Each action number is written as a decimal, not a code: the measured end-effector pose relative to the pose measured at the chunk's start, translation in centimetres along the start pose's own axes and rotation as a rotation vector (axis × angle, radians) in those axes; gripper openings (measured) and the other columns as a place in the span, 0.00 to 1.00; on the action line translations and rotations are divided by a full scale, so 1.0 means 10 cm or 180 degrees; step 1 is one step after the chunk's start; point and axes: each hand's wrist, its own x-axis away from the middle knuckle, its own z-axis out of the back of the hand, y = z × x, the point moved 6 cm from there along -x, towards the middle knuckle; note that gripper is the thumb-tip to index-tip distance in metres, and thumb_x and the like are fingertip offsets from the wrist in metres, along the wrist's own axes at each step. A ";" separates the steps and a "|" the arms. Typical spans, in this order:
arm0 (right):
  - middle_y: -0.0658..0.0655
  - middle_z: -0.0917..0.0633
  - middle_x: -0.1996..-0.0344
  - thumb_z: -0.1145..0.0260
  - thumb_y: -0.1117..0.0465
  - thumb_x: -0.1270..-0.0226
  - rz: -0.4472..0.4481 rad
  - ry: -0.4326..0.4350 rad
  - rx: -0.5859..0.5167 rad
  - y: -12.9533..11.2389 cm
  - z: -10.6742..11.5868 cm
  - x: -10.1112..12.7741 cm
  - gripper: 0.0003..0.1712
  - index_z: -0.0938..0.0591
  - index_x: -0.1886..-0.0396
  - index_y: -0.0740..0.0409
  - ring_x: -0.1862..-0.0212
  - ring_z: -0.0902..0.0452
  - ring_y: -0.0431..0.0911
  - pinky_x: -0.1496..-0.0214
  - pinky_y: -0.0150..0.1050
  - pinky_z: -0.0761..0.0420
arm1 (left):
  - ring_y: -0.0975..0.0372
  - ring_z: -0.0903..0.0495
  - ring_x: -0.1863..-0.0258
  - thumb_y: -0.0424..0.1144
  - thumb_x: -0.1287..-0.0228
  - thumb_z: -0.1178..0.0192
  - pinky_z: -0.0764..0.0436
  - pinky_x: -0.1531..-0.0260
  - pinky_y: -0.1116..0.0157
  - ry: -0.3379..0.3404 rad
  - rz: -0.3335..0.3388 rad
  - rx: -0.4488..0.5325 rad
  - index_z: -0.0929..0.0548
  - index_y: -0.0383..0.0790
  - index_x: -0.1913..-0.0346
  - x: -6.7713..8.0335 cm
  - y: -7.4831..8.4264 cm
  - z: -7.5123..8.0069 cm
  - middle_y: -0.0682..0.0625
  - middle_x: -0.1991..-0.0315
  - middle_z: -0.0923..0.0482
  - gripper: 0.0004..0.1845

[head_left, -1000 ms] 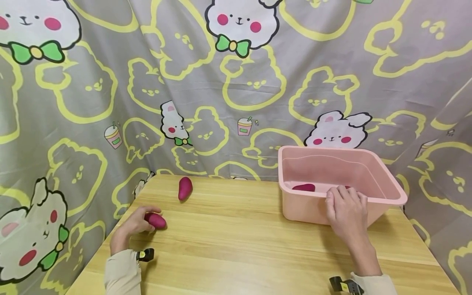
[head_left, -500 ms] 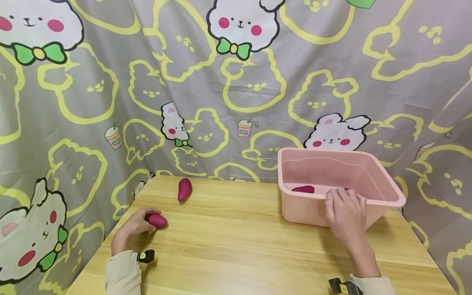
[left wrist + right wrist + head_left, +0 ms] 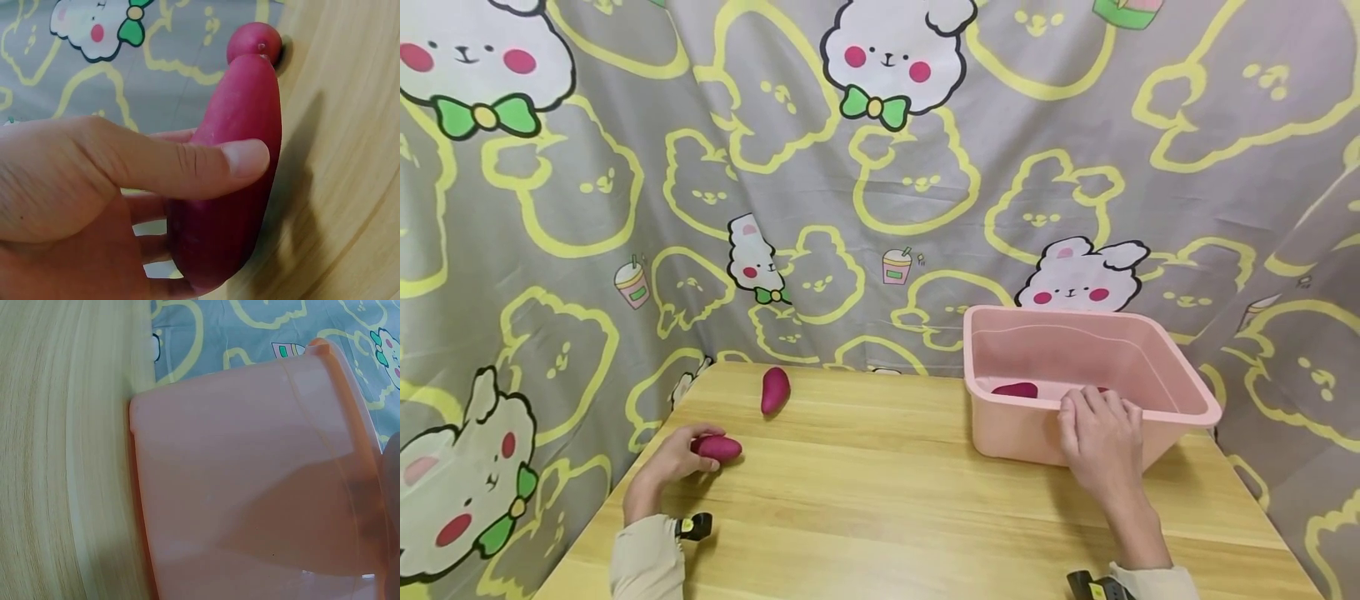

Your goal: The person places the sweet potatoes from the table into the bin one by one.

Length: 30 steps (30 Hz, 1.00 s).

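Bench (image 3: 880, 500) middle is bare wood from 6 o'clock up to 12: wide lane between both hands. Pink tub (image 3: 1180, 392) blocks 2 o'clock, right hand (image 3: 1101, 442) resting against its near wall. Left hand (image 3: 673, 462) gripping a purple sweet potato (image 3: 718, 447) sits at 9 o'clock; second sweet potato (image 3: 774, 389) at 11, apart from it, with a gap between. Curtain (image 3: 880, 208) closes off back and left edges.

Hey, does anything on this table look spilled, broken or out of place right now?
Nothing stands out. The pink tub sits upright with the right hand on its near rim. The left hand grips one purple sweet potato, and another sweet potato lies loose on the table. No spill or damage shows.
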 end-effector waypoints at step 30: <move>0.59 0.23 0.70 0.50 0.59 0.24 -0.0015 0.0030 -0.0011 -0.02 0.00 0.02 0.13 0.25 0.68 0.59 0.60 0.30 0.61 0.48 0.62 0.37 | 0.54 0.23 0.58 0.33 0.32 0.32 0.23 0.63 0.64 0.0125 -0.0289 0.0332 0.25 0.31 0.37 -0.05 0.28 0.04 0.34 0.48 0.22 0.23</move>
